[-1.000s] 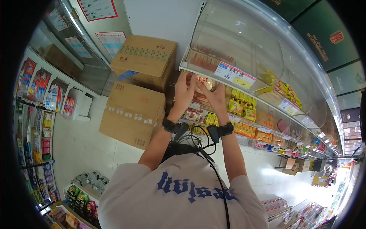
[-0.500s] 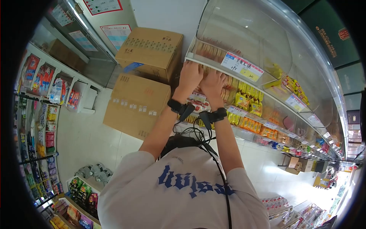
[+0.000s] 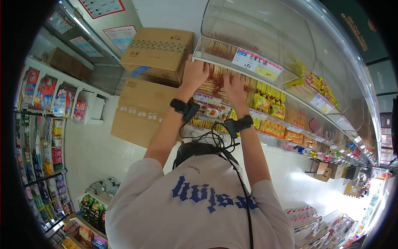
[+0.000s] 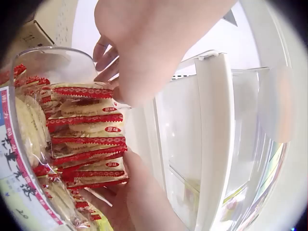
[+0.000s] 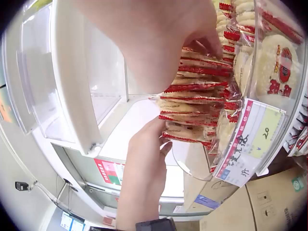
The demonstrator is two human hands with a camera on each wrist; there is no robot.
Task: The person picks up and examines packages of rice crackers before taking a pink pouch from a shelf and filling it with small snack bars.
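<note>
A row of rice cracker packs (image 4: 89,139), clear wrappers with red seams, stands on edge in a clear bin below the top ledge. My left hand (image 3: 195,75) lies at the left end of the row, its fingers extending past the end packs in the left wrist view. At the other end is my right hand (image 3: 235,89), fingers reaching forward over the packs. In the right wrist view its fingertips (image 5: 211,44) rest against the packs, partly hidden by the palm. The row stands between both hands, each touching an end.
A price label (image 3: 258,63) hangs on the clear upper bin (image 3: 248,25). Yellow snack packs (image 3: 269,103) fill the bin to the right. Two cardboard boxes (image 3: 157,50) are stacked left of the shelf. A white shelf edge (image 4: 216,144) runs close beside the hands.
A second ago my hands were close together on a round cracker pack, then side by side under the ledge. Now they have spread apart, and the row of packs shows between them.
</note>
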